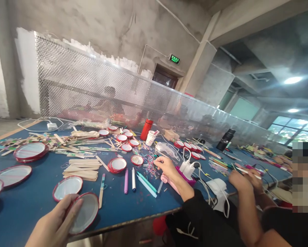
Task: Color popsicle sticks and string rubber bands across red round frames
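Disc (86, 212), red-rimmed, clamped in our left grip (53, 223) at seven o'clock by the surface's (112, 209) near edge; right grip (166, 166) state unclear.

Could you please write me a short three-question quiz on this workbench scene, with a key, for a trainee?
1. True or false: the hand at the lower left of the view holds a red-rimmed round disc.
2. What colour is the flask standing towards the far side of the blue table? A) blue B) red C) white
3. What are the small coloured loops scattered near the hand in the black sleeve?

Key: 1 true; 2 B; 3 rubber bands.
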`<action>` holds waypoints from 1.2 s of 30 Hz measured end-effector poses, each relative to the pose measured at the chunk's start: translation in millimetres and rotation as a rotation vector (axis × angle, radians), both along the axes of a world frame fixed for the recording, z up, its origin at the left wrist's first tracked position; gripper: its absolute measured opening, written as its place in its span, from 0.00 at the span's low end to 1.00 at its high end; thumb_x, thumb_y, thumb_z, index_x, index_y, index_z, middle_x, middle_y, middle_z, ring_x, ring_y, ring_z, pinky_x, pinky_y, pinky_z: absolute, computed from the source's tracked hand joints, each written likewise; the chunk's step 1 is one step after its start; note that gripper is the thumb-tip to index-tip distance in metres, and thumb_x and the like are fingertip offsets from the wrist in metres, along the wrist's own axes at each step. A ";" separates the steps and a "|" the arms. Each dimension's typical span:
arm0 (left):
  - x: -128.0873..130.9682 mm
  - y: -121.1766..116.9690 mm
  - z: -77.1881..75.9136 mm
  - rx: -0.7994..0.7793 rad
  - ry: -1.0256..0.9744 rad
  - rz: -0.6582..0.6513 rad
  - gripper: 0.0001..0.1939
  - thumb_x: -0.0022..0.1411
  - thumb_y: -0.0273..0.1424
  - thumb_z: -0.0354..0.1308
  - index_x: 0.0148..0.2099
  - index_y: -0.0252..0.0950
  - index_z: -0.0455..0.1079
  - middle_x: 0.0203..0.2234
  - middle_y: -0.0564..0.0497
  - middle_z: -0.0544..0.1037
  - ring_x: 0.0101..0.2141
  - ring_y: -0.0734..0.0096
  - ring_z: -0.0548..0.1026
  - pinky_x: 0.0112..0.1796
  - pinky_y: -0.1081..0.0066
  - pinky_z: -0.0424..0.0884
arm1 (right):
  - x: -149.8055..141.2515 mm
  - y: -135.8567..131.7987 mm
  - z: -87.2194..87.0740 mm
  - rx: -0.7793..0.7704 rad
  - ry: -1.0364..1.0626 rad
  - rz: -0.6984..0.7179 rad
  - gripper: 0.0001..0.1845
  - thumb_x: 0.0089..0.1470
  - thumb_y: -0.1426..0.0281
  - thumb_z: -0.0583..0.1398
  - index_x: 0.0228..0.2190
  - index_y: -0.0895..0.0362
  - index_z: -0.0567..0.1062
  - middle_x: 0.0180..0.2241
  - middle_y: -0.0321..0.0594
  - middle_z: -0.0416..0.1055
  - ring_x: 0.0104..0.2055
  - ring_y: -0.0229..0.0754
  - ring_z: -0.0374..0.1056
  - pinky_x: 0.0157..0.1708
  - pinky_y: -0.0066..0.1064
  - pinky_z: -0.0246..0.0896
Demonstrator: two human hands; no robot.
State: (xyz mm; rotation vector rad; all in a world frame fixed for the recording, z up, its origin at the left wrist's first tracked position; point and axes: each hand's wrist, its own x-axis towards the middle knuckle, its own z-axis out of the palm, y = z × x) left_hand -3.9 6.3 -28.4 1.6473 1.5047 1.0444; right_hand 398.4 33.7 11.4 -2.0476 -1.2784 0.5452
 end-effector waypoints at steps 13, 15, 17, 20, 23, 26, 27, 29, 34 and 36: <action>-5.7 0.0 -1.9 -0.041 -0.068 -0.070 0.24 0.62 0.55 0.49 0.43 0.40 0.69 0.05 0.64 0.63 0.05 0.69 0.64 0.11 0.76 0.58 | 2.6 2.2 -7.9 -0.047 0.070 0.004 0.17 0.65 0.62 0.62 0.52 0.56 0.74 0.52 0.44 0.73 0.47 0.45 0.74 0.46 0.43 0.73; -4.9 -1.9 -0.1 -0.024 -0.079 -0.064 0.23 0.61 0.55 0.50 0.42 0.40 0.69 0.05 0.64 0.64 0.06 0.69 0.66 0.12 0.76 0.58 | 2.2 2.1 -7.5 -0.058 0.042 0.014 0.17 0.65 0.61 0.62 0.52 0.56 0.74 0.51 0.44 0.74 0.47 0.45 0.74 0.46 0.42 0.73; -4.3 -3.4 1.7 -0.021 -0.068 -0.064 0.23 0.61 0.54 0.50 0.41 0.41 0.70 0.05 0.64 0.63 0.06 0.69 0.66 0.12 0.76 0.57 | 2.0 2.2 -7.1 -0.073 0.014 0.023 0.17 0.65 0.62 0.62 0.51 0.57 0.74 0.50 0.43 0.74 0.46 0.44 0.74 0.44 0.42 0.74; -4.0 -4.0 2.7 -0.024 -0.076 -0.075 0.21 0.62 0.53 0.50 0.39 0.41 0.69 0.04 0.64 0.62 0.06 0.69 0.66 0.13 0.76 0.57 | 2.5 1.8 -5.6 -0.076 -0.041 0.025 0.17 0.65 0.61 0.62 0.51 0.58 0.74 0.48 0.43 0.75 0.44 0.43 0.75 0.42 0.40 0.74; -4.1 -4.1 2.8 -0.026 -0.098 -0.076 0.20 0.61 0.52 0.51 0.39 0.41 0.69 0.05 0.64 0.63 0.06 0.70 0.66 0.12 0.76 0.56 | 4.6 0.1 -3.4 -0.057 -0.117 0.007 0.17 0.65 0.61 0.62 0.51 0.57 0.74 0.48 0.42 0.75 0.42 0.42 0.75 0.41 0.39 0.74; -4.2 -4.9 3.5 -0.032 -0.092 -0.082 0.20 0.62 0.52 0.51 0.39 0.41 0.69 0.05 0.65 0.62 0.06 0.70 0.66 0.13 0.76 0.57 | 7.0 -0.6 -2.4 -0.057 -0.201 0.005 0.16 0.66 0.61 0.62 0.51 0.57 0.74 0.48 0.42 0.75 0.43 0.42 0.75 0.42 0.39 0.74; -4.2 -5.4 3.8 -0.029 -0.091 -0.082 0.20 0.62 0.52 0.51 0.39 0.41 0.70 0.05 0.65 0.62 0.07 0.70 0.66 0.13 0.76 0.57 | 7.4 -0.2 -2.6 -0.064 -0.229 0.013 0.16 0.66 0.61 0.62 0.51 0.57 0.74 0.48 0.43 0.75 0.43 0.43 0.75 0.42 0.40 0.74; -3.7 -6.4 4.1 -0.019 -0.097 -0.073 0.20 0.62 0.51 0.52 0.39 0.41 0.70 0.06 0.64 0.64 0.07 0.71 0.67 0.13 0.76 0.57 | 7.4 1.1 -3.4 -0.080 -0.285 0.042 0.16 0.65 0.61 0.62 0.51 0.57 0.74 0.50 0.43 0.74 0.45 0.44 0.74 0.44 0.41 0.74; -2.1 -8.5 3.9 -0.006 -0.122 -0.052 0.19 0.61 0.51 0.53 0.39 0.41 0.72 0.07 0.63 0.66 0.06 0.71 0.66 0.15 0.75 0.64 | 0.4 3.8 -5.5 -0.111 -0.399 0.127 0.17 0.65 0.62 0.62 0.51 0.56 0.74 0.53 0.44 0.73 0.49 0.46 0.73 0.48 0.45 0.72; -1.8 -9.3 5.1 -0.001 -0.109 -0.050 0.19 0.61 0.50 0.53 0.39 0.41 0.72 0.06 0.64 0.64 0.06 0.70 0.67 0.15 0.75 0.64 | -4.0 4.3 -5.8 -0.120 -0.415 0.143 0.17 0.65 0.62 0.62 0.51 0.56 0.74 0.53 0.44 0.73 0.49 0.46 0.73 0.49 0.45 0.72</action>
